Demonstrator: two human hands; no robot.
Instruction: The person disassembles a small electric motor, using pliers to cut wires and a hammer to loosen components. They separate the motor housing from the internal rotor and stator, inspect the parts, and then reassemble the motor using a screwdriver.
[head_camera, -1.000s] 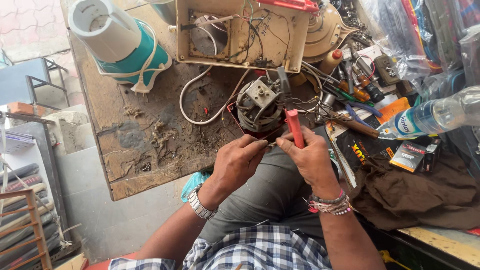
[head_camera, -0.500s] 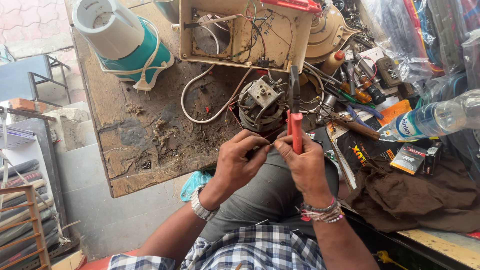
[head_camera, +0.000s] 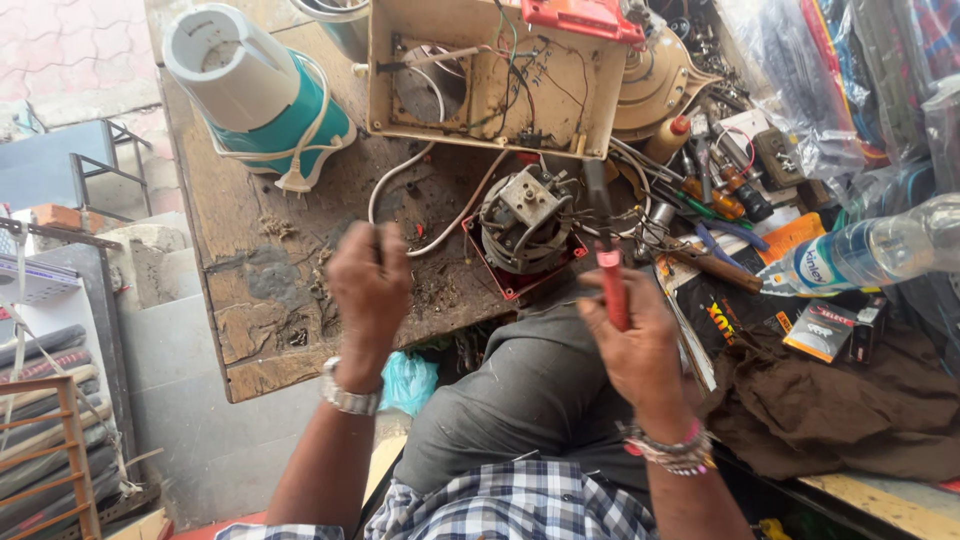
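We look down on our two bare hands above a worn, scarred wooden worktop (head_camera: 270, 320). Our right hand (head_camera: 635, 345) has its grip pressed together around the red handle of a soldering iron with a dark metal shaft (head_camera: 605, 255), which stands nearly upright, tip pointing away from us toward the open cream-coloured plastic appliance housing with loose wires inside (head_camera: 495, 80). Our left hand (head_camera: 368, 285) is raised over the worktop, well apart from the right, fingers curled in; something thin may be pinched there, but we cannot tell. Between the hands, a little farther from us, lies the small electric motor with copper windings and a grey metal bracket (head_camera: 522, 215), resting on a red square base; the iron's shaft rises just beside its right edge. A white cord (head_camera: 440, 195) loops from the housing past the motor. To the far left stands a white and teal mixer base (head_camera: 265, 95). On the right lie scattered screwdrivers (head_camera: 715, 200), a clear plastic bottle on its side (head_camera: 870, 250) and a dark brown cloth (head_camera: 840, 410).
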